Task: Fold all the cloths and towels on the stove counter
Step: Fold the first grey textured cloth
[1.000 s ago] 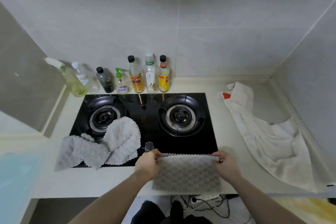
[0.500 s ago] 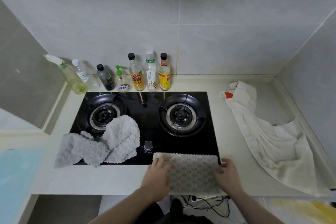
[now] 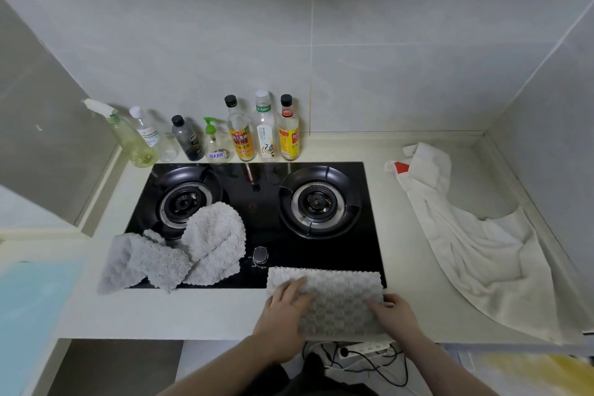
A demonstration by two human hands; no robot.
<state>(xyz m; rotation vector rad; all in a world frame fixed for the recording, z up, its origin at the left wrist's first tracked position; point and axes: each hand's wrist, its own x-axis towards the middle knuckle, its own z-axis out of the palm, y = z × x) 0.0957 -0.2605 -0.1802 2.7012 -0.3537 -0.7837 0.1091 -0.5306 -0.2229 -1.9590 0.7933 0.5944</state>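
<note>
So I've got the small grey waffle-textured cloth [image 3: 334,296] lying flat at about 6 o'clock, right at the near edge of the pale stove counter [image 3: 193,312], its far edge overlapping the front of the black glass gas hob [image 3: 257,202]. It looks like a neat rectangle, so I'd guess it's at least one fold in, maybe needing one more to be done. My left hand [image 3: 283,309] lies flat on its left part, fingers straight and pressing down on the fabric. My right hand [image 3: 390,312] sits at the cloth's near right corner, fingers resting on it; can't really tell if the thumb is tucked under the edge or just lying there, so I won't call it a pinch.

What's left, as far as I can see: a crumpled pile of fluffy light grey cloths [image 3: 180,251] over at 9 o'clock, half on the hob by the left burner and half on the counter, clearly not folded. Could be two cloths in there, hard to say. And the big white towel [image 3: 466,235] with a red tag is sprawled from 2 o'clock down to 4 o'clock along the right side, all bunched and not touched.

So roughly one piece nearly sorted, the heap and the big towel yet to do. That towel will need the most room, I reckon.
</note>
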